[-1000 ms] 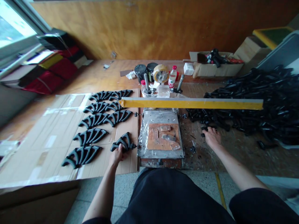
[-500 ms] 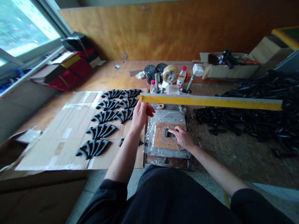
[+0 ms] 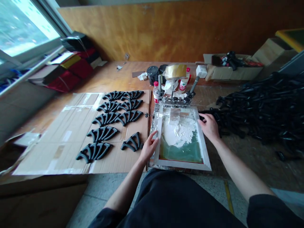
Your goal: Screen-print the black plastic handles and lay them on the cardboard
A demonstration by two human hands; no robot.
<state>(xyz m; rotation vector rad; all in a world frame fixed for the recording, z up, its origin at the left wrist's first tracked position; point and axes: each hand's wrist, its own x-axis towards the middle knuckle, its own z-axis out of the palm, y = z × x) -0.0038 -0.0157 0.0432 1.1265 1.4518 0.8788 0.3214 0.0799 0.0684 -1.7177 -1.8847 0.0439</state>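
A screen-printing frame (image 3: 184,165) lies flat in front of me. White ink (image 3: 178,134) is spread over its green mesh (image 3: 181,154), and a flat squeegee blade (image 3: 174,114) rests in the ink near the far end. My left hand (image 3: 150,145) is at the frame's left edge, fingers stretched along it. By the upper right edge is my right hand (image 3: 209,126), thumb and fingers apart, close to the nearest black parts of a pile (image 3: 251,107). The board and the small dark part under the frame are hidden.
Rows of curved black handles (image 3: 96,151) lie on a cardboard sheet (image 3: 59,139) to the left. Behind the frame stand metal clamp posts (image 3: 194,85), a tape roll (image 3: 175,71), bottles (image 3: 155,91) and a black tub (image 3: 152,74). An open box (image 3: 235,72) sits back right.
The printing frame has swung down from its raised position and now covers the board. My left hand came down with it; my right hand left the small dark part and moved up and right.
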